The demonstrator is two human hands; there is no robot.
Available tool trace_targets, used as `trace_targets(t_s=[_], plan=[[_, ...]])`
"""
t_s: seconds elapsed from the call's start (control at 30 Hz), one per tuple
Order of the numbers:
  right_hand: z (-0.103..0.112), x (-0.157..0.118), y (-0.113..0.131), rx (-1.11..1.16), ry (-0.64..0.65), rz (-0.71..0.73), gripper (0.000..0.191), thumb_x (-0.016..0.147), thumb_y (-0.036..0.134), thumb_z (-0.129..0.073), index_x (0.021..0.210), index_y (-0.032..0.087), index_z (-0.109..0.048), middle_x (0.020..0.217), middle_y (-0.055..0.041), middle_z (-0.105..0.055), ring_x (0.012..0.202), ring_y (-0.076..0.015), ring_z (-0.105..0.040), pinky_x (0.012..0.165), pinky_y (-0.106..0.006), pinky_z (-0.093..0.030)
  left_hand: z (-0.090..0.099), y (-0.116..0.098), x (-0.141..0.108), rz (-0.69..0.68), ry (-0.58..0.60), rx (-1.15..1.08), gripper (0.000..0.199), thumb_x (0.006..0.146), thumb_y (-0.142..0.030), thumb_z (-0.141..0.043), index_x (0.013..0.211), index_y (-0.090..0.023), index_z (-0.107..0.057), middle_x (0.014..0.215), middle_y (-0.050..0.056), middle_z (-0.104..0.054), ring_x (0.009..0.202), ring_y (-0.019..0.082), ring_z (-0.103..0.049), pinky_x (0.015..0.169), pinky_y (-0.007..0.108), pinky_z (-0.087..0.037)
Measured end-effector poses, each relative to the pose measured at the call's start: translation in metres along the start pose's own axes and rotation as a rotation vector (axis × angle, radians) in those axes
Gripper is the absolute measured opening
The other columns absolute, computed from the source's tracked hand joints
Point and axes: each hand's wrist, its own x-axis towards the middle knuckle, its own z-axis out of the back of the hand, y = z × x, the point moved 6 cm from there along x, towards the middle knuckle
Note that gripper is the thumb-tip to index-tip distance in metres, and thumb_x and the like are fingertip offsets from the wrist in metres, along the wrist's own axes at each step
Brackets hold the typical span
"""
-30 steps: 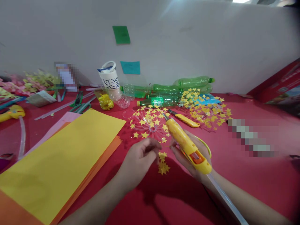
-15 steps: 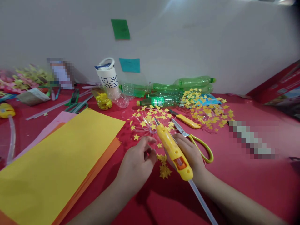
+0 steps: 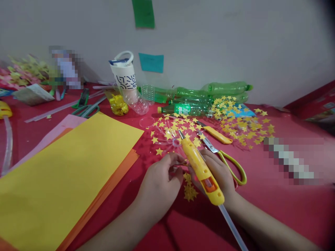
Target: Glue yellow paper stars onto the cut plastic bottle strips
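My right hand (image 3: 221,172) is wrapped round a yellow hot glue gun (image 3: 199,165). Its metal nozzle points up and away, and a clear glue stick (image 3: 232,226) sticks out of its back end. My left hand (image 3: 163,179) is closed beside it, thumb and fingers pinched on a thin yellowish piece (image 3: 184,164), seen almost edge-on. Just below the fingertips lies a small heap of yellow paper stars (image 3: 190,192). Beyond the nozzle, a flower-like piece of clear plastic strips (image 3: 167,139) carries many yellow stars.
Yellow-handled scissors (image 3: 232,164) and a yellow box cutter (image 3: 218,135) lie right of centre. Another star-covered piece (image 3: 246,127) sits behind them. Green plastic bottles (image 3: 227,88) line the wall beside a white patterned cup (image 3: 124,78). Yellow paper sheets (image 3: 70,174) cover the left side.
The view has tilted down and shifted left slightly. My left fingers have come closer to my right hand, and a thin yellowish piece now shows at their tips. The glue gun stays in my right hand.
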Motion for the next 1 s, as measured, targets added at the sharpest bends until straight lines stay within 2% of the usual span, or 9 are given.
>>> trace_targets(t_s=[0.17,0.43,0.6,0.73,1.0], plan=[[-0.002,0.001,-0.003,-0.028,-0.009,-0.006,0.014,0.08,0.03,-0.056,0.071,0.023,-0.047,0.072,-0.0032,-0.052,0.066,-0.0192,-0.054,0.058,-0.032,-0.047,-0.002,-0.001,0.001,0.009,0.031,0.0,0.016,0.082,-0.018,-0.051,0.093,-0.024,-0.061,0.091,0.003,-0.069,0.082,0.019,-0.064,0.076,0.032,-0.051],[0.0,0.001,-0.003,-0.155,-0.035,0.007,0.011,0.078,0.023,-0.061,0.076,0.024,-0.05,0.077,-0.0041,-0.056,0.075,-0.022,-0.058,0.062,-0.032,-0.05,-0.001,0.001,0.004,0.008,0.02,-0.017,0.016,0.082,-0.021,-0.052,0.093,-0.023,-0.064,0.094,0.003,-0.07,0.084,0.02,-0.065,0.076,0.031,-0.051],[-0.001,0.001,-0.002,-0.142,-0.022,-0.007,0.011,0.078,0.026,-0.062,0.078,0.024,-0.051,0.078,-0.0043,-0.056,0.075,-0.0221,-0.059,0.062,-0.033,-0.051,-0.002,-0.001,0.004,0.015,0.028,-0.029,0.016,0.084,-0.024,-0.052,0.094,-0.025,-0.065,0.094,0.002,-0.07,0.081,0.018,-0.065,0.074,0.03,-0.051],[-0.002,-0.001,-0.004,-0.187,-0.072,0.005,0.012,0.078,0.028,-0.064,0.08,0.024,-0.053,0.081,-0.0051,-0.057,0.078,-0.0234,-0.059,0.062,-0.033,-0.051,-0.003,-0.002,0.004,0.013,0.031,-0.032,0.014,0.084,-0.024,-0.052,0.09,-0.024,-0.065,0.091,0.002,-0.07,0.077,0.017,-0.064,0.072,0.029,-0.05],[0.013,-0.006,0.007,-0.099,-0.118,0.053,0.014,0.08,0.015,-0.06,0.091,0.024,-0.059,0.09,-0.0055,-0.066,0.074,-0.0219,-0.063,0.066,-0.034,-0.053,0.0,0.001,0.004,0.06,0.022,0.004,0.01,0.084,-0.028,-0.053,0.085,-0.022,-0.06,0.074,-0.001,-0.066,0.07,0.015,-0.062,0.064,0.025,-0.048]])
